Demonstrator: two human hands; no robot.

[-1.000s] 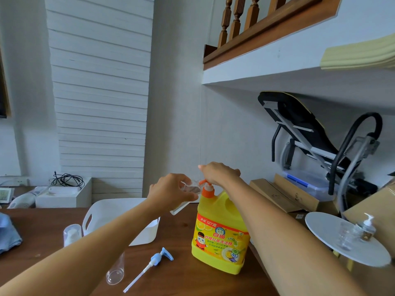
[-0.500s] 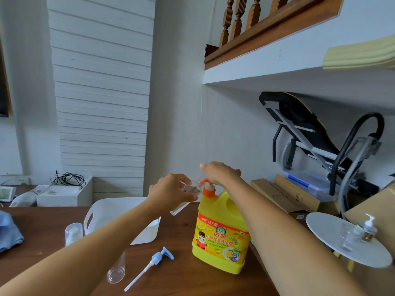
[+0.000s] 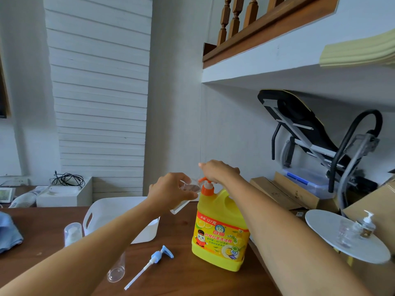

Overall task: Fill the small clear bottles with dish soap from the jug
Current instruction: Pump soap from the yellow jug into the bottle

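**Bottle at the pump**

My left hand (image 3: 171, 192) gripped a small clear bottle (image 3: 181, 207), tilted, its mouth at nine o'clock of the orange pump (image 3: 207, 186). My right hand (image 3: 220, 173) lay flat, fingers unclenched, pressing that pump atop the yellow dish soap jug (image 3: 220, 233).

Bare wood between jug (image 3: 220, 236) and basket (image 3: 119, 212)

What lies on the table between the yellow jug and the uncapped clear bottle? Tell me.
A loose blue-headed pump with its white tube lies on the wood between the jug and the bottle, as the head view shows.
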